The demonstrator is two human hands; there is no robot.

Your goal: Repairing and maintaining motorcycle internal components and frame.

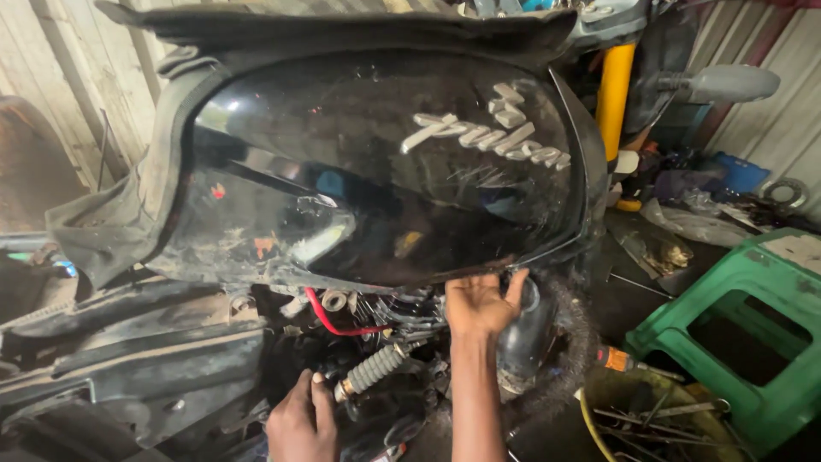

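Cluttered workshop floor, motorcycle in for work.
Right hand (pixel 481 301) spread under black fuel tank (pixel 385 162); left hand (pixel 301 419) curled shut near ribbed grey hose (pixel 374 368).

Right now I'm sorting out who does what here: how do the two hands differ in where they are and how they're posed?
The right hand is raised, fingers spread against the lower edge of the black fuel tank; the left hand sits lower, by the ribbed grey rubber boot. The right hand shows its full forearm; the left hand is cut off at the frame's bottom edge. The left hand's fingers are curled. Both are bare and reach into the engine area.
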